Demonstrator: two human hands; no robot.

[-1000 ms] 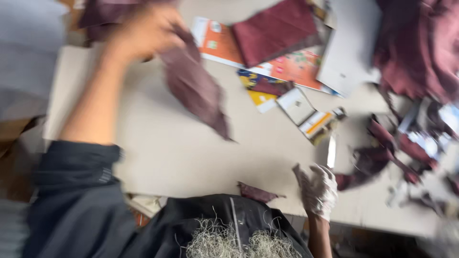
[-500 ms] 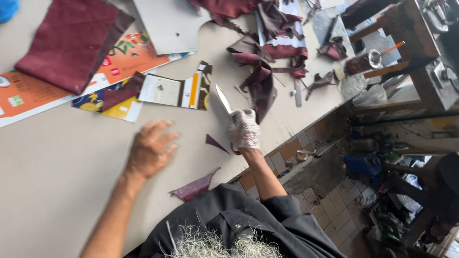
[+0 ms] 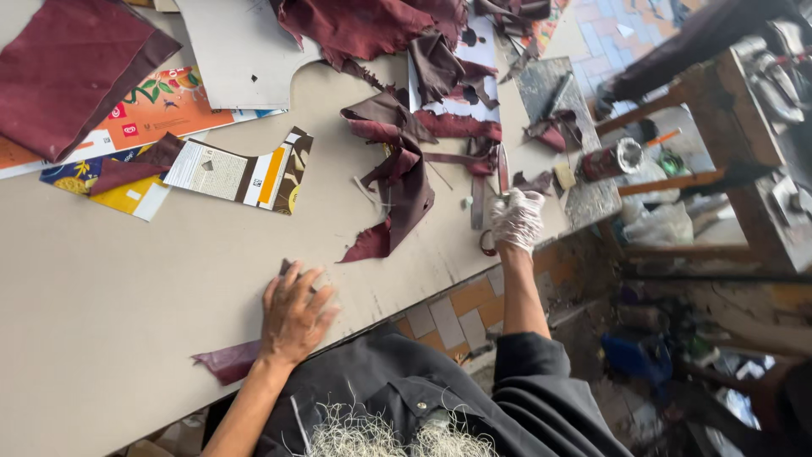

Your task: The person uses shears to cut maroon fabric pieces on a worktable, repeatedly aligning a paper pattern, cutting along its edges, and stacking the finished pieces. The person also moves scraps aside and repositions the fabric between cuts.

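My bare left hand (image 3: 294,315) lies flat on the beige table (image 3: 127,288) near its front edge, fingers spread. Its fingertips touch a small dark maroon scrap (image 3: 284,268). A purple-maroon leather scrap (image 3: 227,361) lies under the wrist. My right hand (image 3: 517,218), in a thin white glove, is curled at the table's right edge beside loose maroon strips (image 3: 461,127). A narrow blade-like tool (image 3: 503,169) sticks up from its fist. A folded maroon leather piece (image 3: 397,182) lies between the two hands.
Printed cardboard pieces (image 3: 241,173) and a big maroon sheet (image 3: 72,72) lie at the left, a grey cardboard pattern (image 3: 241,51) at the back. Past the table's right edge are a stone slab (image 3: 584,190), a can (image 3: 611,161) and a wooden stool (image 3: 727,127).
The view has swung right. My left hand came down from the far leather to the front edge and lies flat. My gloved right hand moved right to the strips at the table's edge.
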